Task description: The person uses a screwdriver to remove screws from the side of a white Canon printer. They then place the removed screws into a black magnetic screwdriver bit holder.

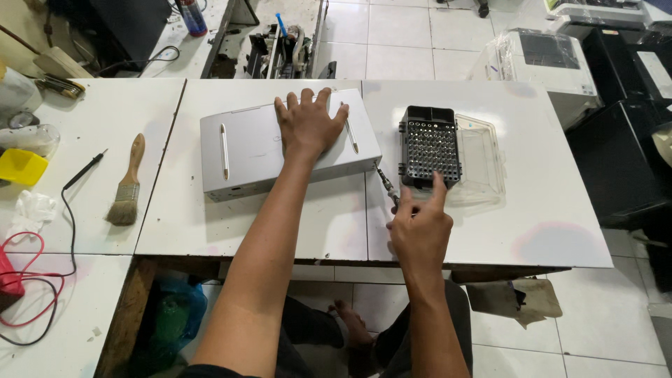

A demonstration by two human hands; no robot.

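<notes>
1. My left hand (308, 124) lies flat, fingers spread, pressing on the grey laptop (252, 150), which sits closed on the white table (532, 210).
2. My right hand (420, 227) pinches a screwdriver (386, 185), its tip at the laptop's near right corner.
3. My right forefinger points up, touching the black bit case (429, 145), whose clear lid (483, 157) lies open to the right.
4. A brush (128, 185) lies well to the left.
</notes>
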